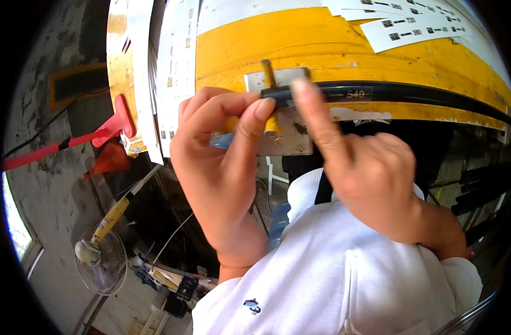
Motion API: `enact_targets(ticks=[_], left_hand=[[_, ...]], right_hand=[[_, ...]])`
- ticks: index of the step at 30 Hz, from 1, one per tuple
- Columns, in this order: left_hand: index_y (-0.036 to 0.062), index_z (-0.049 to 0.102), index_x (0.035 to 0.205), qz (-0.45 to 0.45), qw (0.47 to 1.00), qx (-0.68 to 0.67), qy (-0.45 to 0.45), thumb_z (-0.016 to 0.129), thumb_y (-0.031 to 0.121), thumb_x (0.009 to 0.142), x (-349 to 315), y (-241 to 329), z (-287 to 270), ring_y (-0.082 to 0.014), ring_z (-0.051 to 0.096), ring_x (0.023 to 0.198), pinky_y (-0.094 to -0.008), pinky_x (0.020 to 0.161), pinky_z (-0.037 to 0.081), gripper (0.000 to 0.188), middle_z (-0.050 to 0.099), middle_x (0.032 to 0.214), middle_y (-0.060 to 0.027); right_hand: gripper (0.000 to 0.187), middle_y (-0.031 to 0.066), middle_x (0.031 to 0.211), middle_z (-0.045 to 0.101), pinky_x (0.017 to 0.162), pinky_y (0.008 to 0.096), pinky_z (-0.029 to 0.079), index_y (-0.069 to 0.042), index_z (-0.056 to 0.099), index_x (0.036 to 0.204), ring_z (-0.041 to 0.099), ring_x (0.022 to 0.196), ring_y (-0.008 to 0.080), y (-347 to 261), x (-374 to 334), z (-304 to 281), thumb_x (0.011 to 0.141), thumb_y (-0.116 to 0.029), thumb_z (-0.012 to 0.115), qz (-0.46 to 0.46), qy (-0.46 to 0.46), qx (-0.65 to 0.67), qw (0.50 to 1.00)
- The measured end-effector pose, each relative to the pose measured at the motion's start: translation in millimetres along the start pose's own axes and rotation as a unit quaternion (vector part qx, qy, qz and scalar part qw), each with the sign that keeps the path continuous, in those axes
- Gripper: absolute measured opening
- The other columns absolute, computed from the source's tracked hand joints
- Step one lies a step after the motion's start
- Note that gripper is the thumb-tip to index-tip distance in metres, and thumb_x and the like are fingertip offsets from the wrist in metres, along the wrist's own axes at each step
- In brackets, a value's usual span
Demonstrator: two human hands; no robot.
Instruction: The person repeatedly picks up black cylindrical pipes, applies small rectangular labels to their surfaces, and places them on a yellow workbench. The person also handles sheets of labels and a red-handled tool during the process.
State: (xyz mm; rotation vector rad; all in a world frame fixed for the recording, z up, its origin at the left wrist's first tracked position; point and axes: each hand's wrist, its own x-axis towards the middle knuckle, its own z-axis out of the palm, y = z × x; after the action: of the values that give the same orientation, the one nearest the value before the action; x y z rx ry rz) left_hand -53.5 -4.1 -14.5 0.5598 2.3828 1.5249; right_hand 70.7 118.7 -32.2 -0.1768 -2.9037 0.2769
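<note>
Yellow paint covers the table (378, 50) edge that fills the upper part of the view, with white paper strips (411, 28) lying across its top and a small metal plate (280, 111) fixed to its front face. A brass-coloured pin (267, 71) stands up from that plate.

Along the table's front edge runs a black rod (411, 92), its long axis going from the plate out toward the right and curving down with the lens. Its near end sits at the plate, just below the pin, and that end is where both hands meet.

The left hand (222, 167) comes up from below, its grip closed on the rod's end: thumb and forefinger pinch it from the left side. The right hand (367, 173) has its forefinger stretched upward, the tip pressed against the rod just right of the left hand's pinch; its other fingers are curled in and hold nothing that I can see. So the rod extends away to the right of both grips, and the left hand is the one at its very end.

Off to the left a red lever handle (113, 125) sticks out, and a floor fan (99, 259) stands below.
</note>
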Motion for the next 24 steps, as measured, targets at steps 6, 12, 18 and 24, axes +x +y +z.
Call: enact_targets(ticks=[6,12,18,24], left_hand=[[-0.0036,0.068,0.080,-0.013,1.000,0.007,0.001,0.077,0.006,0.079,0.9,-1.8,-1.1,-0.0154,0.049,0.079,-0.0263,0.074,0.037,0.013,0.060,0.076,-0.0050],[-0.0033,0.068,0.079,-0.010,1.000,0.013,0.009,0.078,0.006,0.079,-2.7,-0.2,-1.1,-0.0153,0.048,0.079,-0.0263,0.075,0.037,0.014,0.060,0.077,-0.0045],[-0.0030,0.068,0.079,0.003,1.000,0.002,0.007,0.077,0.006,0.079,0.0,-3.9,0.5,-0.0155,0.048,0.080,-0.0260,0.075,0.037,0.012,0.061,0.076,-0.0047],[-0.0029,0.068,0.079,-0.021,1.000,0.007,0.011,0.077,0.005,0.079,-1.8,0.6,0.2,-0.0151,0.047,0.079,-0.0261,0.074,0.036,0.012,0.061,0.075,-0.0040]], right_hand=[[0.089,-0.0016,0.049,0.035,0.041,0.0294,0.038,-0.012,0.045,0.147,0.041,0.039,0.0139,5.3,-3.7,1.7,0.061,0.002,0.062,-0.006,0.001,-0.046,0.999],[0.090,0.0009,0.048,0.040,0.041,0.0305,0.037,-0.002,0.039,0.148,0.042,0.038,0.0162,29.2,-31.8,-1.2,0.061,0.005,0.061,0.026,-0.002,-0.035,0.999],[0.079,-0.0033,0.047,0.027,0.040,0.0286,0.037,-0.009,0.046,0.146,0.038,0.036,0.0114,-6.9,2.6,7.7,0.068,-0.002,0.062,0.004,0.020,-0.020,1.000],[0.084,0.0007,0.050,0.047,0.040,0.0289,0.039,-0.005,0.042,0.147,0.041,0.036,0.0140,22.1,-18.1,-4.2,0.066,0.006,0.062,0.038,-0.014,-0.037,0.999]])
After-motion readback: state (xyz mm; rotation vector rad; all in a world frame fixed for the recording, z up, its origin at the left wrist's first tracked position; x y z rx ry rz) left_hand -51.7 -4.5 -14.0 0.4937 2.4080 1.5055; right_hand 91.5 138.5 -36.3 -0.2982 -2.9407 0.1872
